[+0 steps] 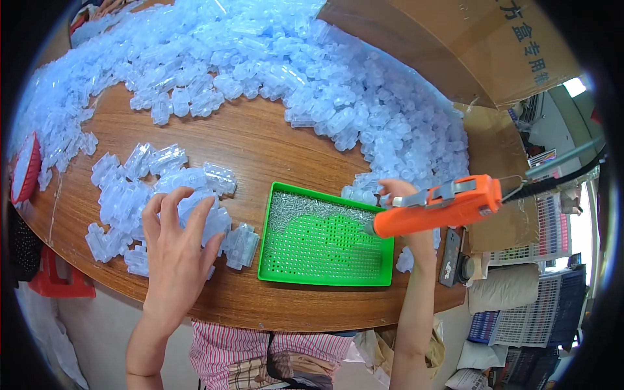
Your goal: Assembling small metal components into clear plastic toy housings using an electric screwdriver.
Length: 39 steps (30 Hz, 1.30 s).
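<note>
My left hand hovers over a loose heap of clear plastic pieces, its fingers curved and apart with nothing held between them. Right of it lies a green perforated tray, with many small silvery screws gathered along its far side. An orange electric screwdriver hangs across the tray's right edge, its tip pointing left. Behind the screwdriver is my right hand, beside the large pile's near end. The tool covers most of that hand, so its grip is hidden.
A large bank of clear plastic pieces curves around the table's far side. Cardboard stands at the far right. A red basket sits at the left edge. A dark phone-like object lies at right. The screwdriver's black cable runs right.
</note>
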Each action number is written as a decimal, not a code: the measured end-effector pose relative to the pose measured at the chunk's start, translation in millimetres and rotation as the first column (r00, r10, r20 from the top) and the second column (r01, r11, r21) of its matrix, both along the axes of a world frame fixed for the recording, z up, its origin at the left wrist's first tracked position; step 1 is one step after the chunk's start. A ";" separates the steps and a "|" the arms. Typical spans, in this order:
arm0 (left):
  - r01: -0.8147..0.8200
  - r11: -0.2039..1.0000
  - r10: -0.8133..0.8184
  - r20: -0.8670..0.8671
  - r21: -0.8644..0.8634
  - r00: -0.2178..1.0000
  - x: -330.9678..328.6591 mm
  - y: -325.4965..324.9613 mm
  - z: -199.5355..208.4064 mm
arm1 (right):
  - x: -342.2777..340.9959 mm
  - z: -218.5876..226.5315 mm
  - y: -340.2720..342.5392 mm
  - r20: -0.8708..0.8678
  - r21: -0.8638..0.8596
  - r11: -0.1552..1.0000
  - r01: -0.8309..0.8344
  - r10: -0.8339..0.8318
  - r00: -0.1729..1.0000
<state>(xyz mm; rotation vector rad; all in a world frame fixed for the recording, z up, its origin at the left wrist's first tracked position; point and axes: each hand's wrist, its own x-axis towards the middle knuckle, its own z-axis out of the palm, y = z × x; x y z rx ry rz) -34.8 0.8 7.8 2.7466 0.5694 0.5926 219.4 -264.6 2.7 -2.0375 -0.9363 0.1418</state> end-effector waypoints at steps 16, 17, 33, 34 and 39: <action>0.466 0.833 -0.391 0.278 -0.299 0.878 14.9 -36.7 9.6 | -8.1 5.4 8.0 0.383 -0.138 0.958 0.253 -0.184 0.905; 0.489 0.773 -0.397 0.293 -0.404 0.870 13.6 -40.9 7.3 | -19.2 8.6 6.8 0.379 -0.139 0.960 0.245 -0.177 0.908; 0.434 -0.081 -0.207 0.441 -0.897 0.873 27.2 -80.0 -31.9 | -120.3 13.1 -10.9 0.500 0.246 0.968 0.046 -0.168 0.850; 0.473 -0.059 -0.186 0.476 -0.879 0.860 26.6 -80.8 -33.5 | -112.3 15.5 -5.5 0.334 0.348 0.924 0.156 -0.278 0.901; 0.412 -0.035 -0.242 0.408 -0.911 0.880 18.5 -79.3 -33.6 | -57.4 38.8 36.2 0.082 0.484 0.851 0.204 -0.277 0.957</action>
